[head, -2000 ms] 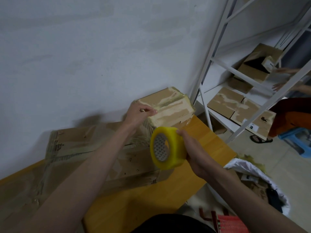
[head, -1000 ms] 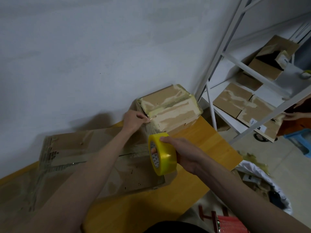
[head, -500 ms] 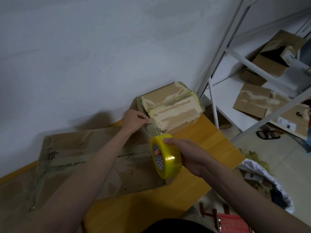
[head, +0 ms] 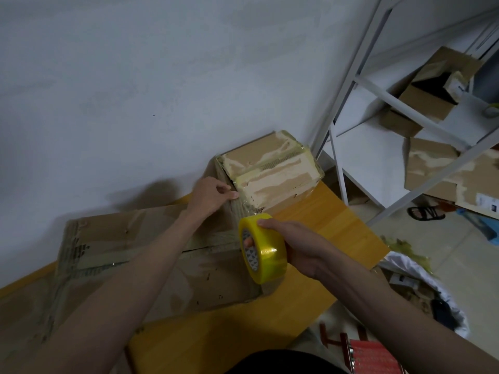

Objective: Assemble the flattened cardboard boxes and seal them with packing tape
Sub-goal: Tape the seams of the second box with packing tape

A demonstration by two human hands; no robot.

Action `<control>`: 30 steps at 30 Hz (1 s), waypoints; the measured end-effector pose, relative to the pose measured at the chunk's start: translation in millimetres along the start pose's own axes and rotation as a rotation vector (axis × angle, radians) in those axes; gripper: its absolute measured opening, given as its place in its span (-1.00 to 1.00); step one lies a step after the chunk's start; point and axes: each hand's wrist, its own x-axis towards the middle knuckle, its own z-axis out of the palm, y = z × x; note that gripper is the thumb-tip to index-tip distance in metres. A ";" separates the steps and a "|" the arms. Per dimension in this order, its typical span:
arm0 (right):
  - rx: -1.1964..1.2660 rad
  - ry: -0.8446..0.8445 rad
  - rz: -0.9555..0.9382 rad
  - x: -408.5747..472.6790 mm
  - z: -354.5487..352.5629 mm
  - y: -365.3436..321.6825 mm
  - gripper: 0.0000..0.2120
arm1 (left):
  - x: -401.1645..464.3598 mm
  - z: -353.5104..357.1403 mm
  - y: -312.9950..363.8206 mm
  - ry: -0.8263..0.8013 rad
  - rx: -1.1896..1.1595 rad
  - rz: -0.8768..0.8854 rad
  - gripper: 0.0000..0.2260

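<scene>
Over the last two seconds the right hand [head: 294, 244], gripping the yellow tape roll [head: 263, 248], lowered it away from the small box [head: 272, 171] by the wall — drawing out tape. The left hand [head: 213, 195] still pinched the tape end against that box's corner.

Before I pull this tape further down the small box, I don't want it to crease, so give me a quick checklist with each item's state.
1. Right hand grips the tape roll: ok.
2. Left hand pins the tape's end against the small box: ok.
3. Tape strip between roll and box is flat: cannot tell, too clear to see.
4. Box sits steady on the table: ok, backed against the wall.
5. Pulling path is free: not ok, the flat cardboard lies right under the roll.
</scene>
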 end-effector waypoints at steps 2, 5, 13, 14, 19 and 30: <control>0.018 0.000 -0.006 -1.1 1.3 0.1 -0.68 | -7.2 0.9 -8.5 0.053 0.128 0.274 -0.73; 0.033 0.002 -0.016 -2.0 3.0 1.6 -0.75 | -16.5 -3.1 -27.3 -0.090 0.270 0.673 -0.61; 0.027 0.054 -0.032 -1.7 8.1 10.0 -0.70 | -18.8 -12.0 -40.8 -0.393 0.483 0.887 -0.46; 0.020 0.072 -0.040 -2.7 8.6 12.9 -0.70 | -18.7 -11.5 -42.4 -0.398 0.489 0.882 -0.48; 0.055 0.156 -0.111 -9.3 8.0 29.5 -0.86 | -17.9 -8.8 -46.7 -0.428 0.511 0.840 -0.48; -0.023 0.121 -0.090 -42.0 8.9 53.1 -0.69 | -11.9 -16.3 -35.1 -0.545 0.554 0.815 -0.37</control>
